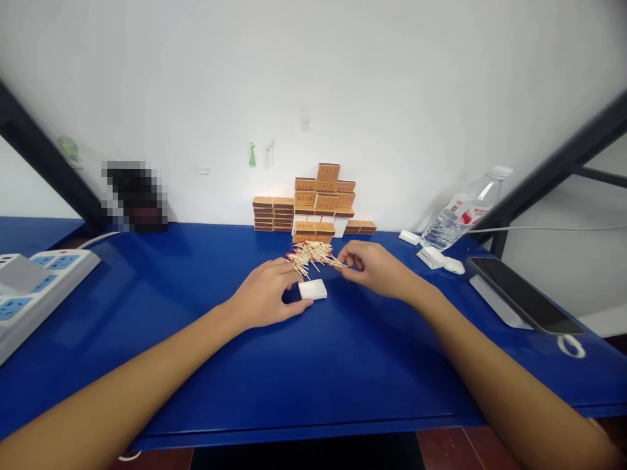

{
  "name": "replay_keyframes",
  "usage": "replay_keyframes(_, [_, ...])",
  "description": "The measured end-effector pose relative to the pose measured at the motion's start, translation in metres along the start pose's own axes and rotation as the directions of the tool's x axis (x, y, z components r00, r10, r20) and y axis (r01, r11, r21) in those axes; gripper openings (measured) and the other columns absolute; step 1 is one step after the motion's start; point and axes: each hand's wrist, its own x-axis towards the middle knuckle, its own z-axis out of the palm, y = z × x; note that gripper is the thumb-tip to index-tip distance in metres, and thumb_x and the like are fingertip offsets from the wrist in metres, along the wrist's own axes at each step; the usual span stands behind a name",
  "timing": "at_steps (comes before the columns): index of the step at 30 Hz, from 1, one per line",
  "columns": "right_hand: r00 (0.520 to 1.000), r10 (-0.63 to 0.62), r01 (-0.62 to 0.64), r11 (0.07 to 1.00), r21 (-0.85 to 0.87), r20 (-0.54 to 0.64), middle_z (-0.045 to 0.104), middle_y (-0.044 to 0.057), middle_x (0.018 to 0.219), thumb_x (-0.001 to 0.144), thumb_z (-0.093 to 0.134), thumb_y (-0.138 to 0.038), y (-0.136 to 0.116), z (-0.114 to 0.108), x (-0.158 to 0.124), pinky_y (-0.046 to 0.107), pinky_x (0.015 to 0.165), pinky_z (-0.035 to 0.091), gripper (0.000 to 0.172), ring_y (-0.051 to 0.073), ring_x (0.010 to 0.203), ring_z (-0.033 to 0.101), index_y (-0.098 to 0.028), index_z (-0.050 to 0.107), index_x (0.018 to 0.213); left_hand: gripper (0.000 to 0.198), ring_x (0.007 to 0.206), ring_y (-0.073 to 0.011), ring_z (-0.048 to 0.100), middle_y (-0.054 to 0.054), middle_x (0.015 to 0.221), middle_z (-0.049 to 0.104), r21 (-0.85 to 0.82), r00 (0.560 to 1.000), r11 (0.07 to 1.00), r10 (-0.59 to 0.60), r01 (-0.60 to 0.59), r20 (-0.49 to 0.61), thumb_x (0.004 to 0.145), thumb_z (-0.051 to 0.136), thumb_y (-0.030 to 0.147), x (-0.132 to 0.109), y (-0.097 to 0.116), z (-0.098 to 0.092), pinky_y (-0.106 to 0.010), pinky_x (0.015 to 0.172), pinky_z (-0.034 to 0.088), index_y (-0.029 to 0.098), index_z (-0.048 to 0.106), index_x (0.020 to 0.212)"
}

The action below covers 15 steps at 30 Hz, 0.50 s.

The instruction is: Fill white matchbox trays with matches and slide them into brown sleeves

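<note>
The left hand [267, 292] is grasping a white box [313, 289] just nearer than the match pile [312, 252]; the right hand [376, 266] is touching the pile's right edge, its grip unclear.

Frontal access to the white box [313, 289] runs over the blue tabletop [337, 365] between the forearms [181, 356]; the left hand [267, 292] obstructs its left side. Rearward passage is blocked by the match pile [313, 252], then stacked matchboxes [326, 201]. Right of the right hand [368, 266], the bottle [462, 212] and phone [524, 294] limit clearance.
</note>
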Motion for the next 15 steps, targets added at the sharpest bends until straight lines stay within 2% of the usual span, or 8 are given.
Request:
replay_keyframes(3, [0.999,-0.019,0.018,0.999,0.046,0.034,0.063,0.002,0.08,0.094,0.062,-0.03,-0.002,-0.002,-0.006,0.029,0.066,0.038,0.013,0.015,0.068,0.052,-0.02,0.065,0.087,0.023,0.083,-0.0209,0.063,-0.004,0.09,0.072,-0.004,1.0,1.0,0.013,-0.013,-0.012,0.092,0.072,0.04,0.0,0.001,0.0,-0.039,0.085,0.051,0.017,0.071,0.094])
replay_keyframes(6, [0.998,-0.058,0.055,0.996,0.075,0.04,0.06,0.0,0.079,0.095,0.062,-0.028,-0.011,-0.004,-0.009,0.029,0.066,0.038,0.011,0.014,0.068,0.051,-0.02,0.065,0.088,0.021,0.083,-0.0205,0.062,-0.004,0.092,0.073,-0.005,0.999,1.0,0.031,-0.031,-0.041,0.093,0.072,0.037,0.001,0.001,0.0,-0.038,0.082,0.051,0.018,0.072,0.101])
replay_keyframes(10, [0.993,-0.116,0.113,0.987,0.117,0.026,0.059,-0.001,0.079,0.096,0.063,-0.027,-0.023,-0.001,-0.012,0.027,0.066,0.037,0.01,0.013,0.068,0.05,-0.021,0.064,0.089,0.018,0.082,-0.0207,0.061,-0.003,0.088,0.07,-0.015,0.998,0.999,0.043,-0.043,-0.045,0.091,0.074,0.035,0.002,0.002,0.0,-0.036,0.079,0.05,0.019,0.073,0.1])
replay_keyframes(15, [0.975,-0.186,0.18,0.982,0.058,0.118,0.062,0.001,0.087,0.098,0.064,-0.025,-0.028,0.011,-0.017,0.027,0.068,0.038,0.007,0.014,0.074,0.054,-0.019,0.064,0.094,0.017,0.082,-0.0208,0.061,-0.003,0.087,0.07,-0.014,0.998,0.999,0.047,-0.048,-0.031,0.091,0.074,0.035,0.002,0.003,-0.001,-0.036,0.078,0.05,0.019,0.072,0.097])
